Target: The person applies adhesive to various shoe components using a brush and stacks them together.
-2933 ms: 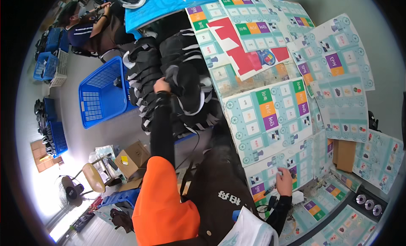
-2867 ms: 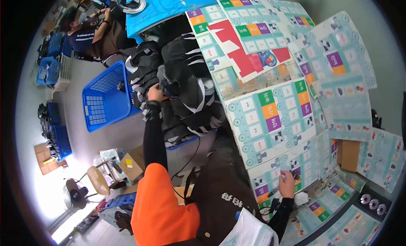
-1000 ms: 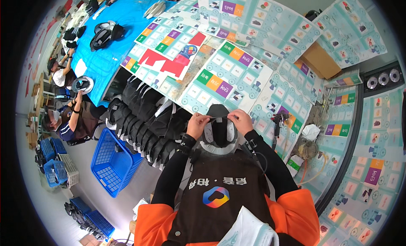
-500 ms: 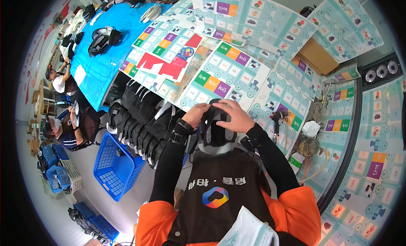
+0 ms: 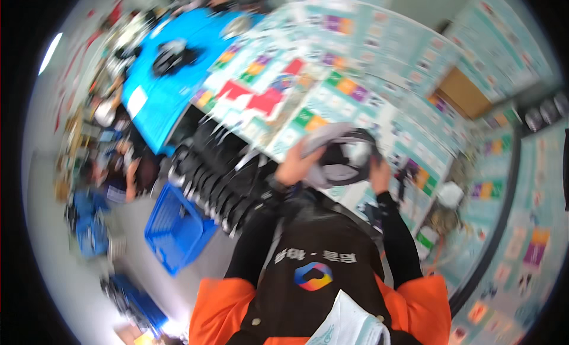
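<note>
In front of my chest, over the near edge of the table, I hold a black-and-grey shoe upper [image 5: 330, 176], with its wide opening facing up. A soft grey part curves round its left side; black trim rings the opening, with a pale patch inside. My left hand [image 5: 296, 163] grips the grey side, thumb and fingers closed on it. Around the right end, my right hand [image 5: 380, 174] is closed on the black edge, its fingers partly hidden and blurred. Left of my left forearm hangs a row of similar black pieces [image 5: 214, 188].
Printed sheets cover the worktable [image 5: 278, 146]; a red-and-white sheet [image 5: 261, 102] lies on it. A blue basket [image 5: 172, 244] stands on the floor at left. Beyond is a blue-covered table [image 5: 160, 105] with a black item [image 5: 173, 57]. Other people [image 5: 127, 167] sit at far left.
The upper has been turned and spread, so its opening and grey side show. My hands have moved apart and rightward, and the whole view has shifted and blurred.
</note>
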